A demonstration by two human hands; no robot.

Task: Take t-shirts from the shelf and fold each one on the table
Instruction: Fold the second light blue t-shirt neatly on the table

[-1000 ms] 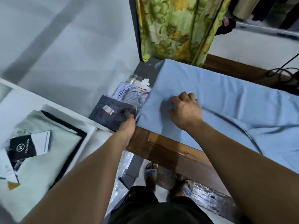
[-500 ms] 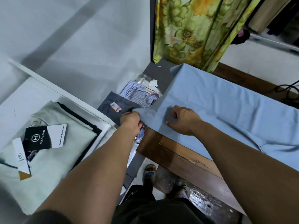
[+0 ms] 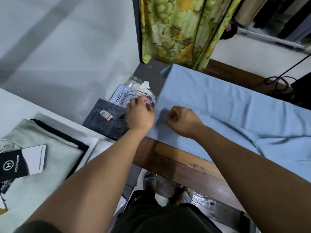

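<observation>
Fold under way on the blue t-shirt, more shirts waiting

Hands meet at the left end of the light blue t-shirt [image 3: 218, 105], which lies spread along the wooden counter [image 3: 178, 163]. The left hand [image 3: 140, 115] sits at the shirt's left edge with its fingers bent over the cloth; whether they actually pinch the edge cannot be told, since the fingertips are hidden behind the hand. The right hand [image 3: 182, 121] is curled, knuckles up, its fingers gathered onto the fabric just beside the left hand, apparently gripping a small pleat of cloth.

Judging by how it lies, the shirt is partly folded: its far long side looks turned in as a straight edge, while the right part is still creased and loose. So this garment seems to be in the middle of its folding, with the crosswise folds yet to come.

On the white shelf [image 3: 101, 142] to the left lies a pale green shirt [image 3: 50, 158] with a black-and-white tag [image 3: 21, 163], over a dark garment; these appear to be left to do. Below the counter's end, on the floor, lie a dark grey folded garment [image 3: 104, 121] and a packaged striped shirt [image 3: 124, 95]. No finished, folded t-shirt shows on the counter.
</observation>
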